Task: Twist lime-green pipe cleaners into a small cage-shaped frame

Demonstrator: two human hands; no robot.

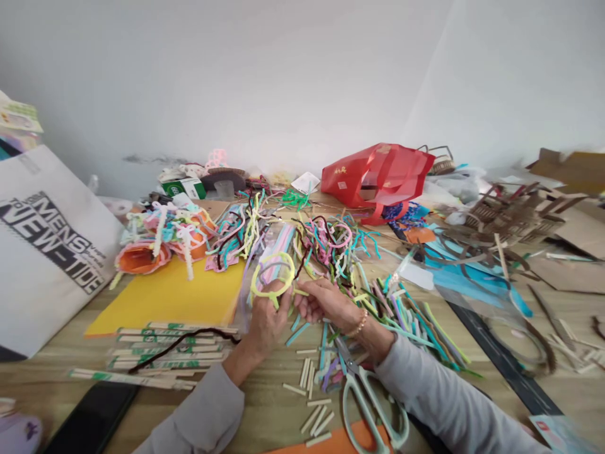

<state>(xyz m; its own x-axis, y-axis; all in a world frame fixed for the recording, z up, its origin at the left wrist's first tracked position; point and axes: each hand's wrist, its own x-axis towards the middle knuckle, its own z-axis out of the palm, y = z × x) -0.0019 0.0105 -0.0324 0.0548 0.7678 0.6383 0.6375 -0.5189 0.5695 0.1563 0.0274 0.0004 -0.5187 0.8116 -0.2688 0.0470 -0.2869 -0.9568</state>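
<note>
Near the middle of the table, my left hand [270, 318] pinches the lower part of a yellow pipe-cleaner ring [256, 279], which stands upright above the fingers. My right hand [328, 302] is just to its right, fingers closed on the end of a short yellow stem that points toward the left hand. Whether the stem joins the ring is hidden by the fingers. Behind both hands lies a tangled pile of coloured pipe cleaners [335, 236]. Light green-handled scissors [373, 403] rest below my right wrist, among short cut sticks [309, 375].
A yellow sheet [174, 296] and wrapped sticks [165, 350] lie left, near a black phone [92, 416]. A white bag [51, 252] stands far left. A red bag [375, 173] is at the back. Brown woven pieces [515, 211] and blue sheets [472, 277] lie right.
</note>
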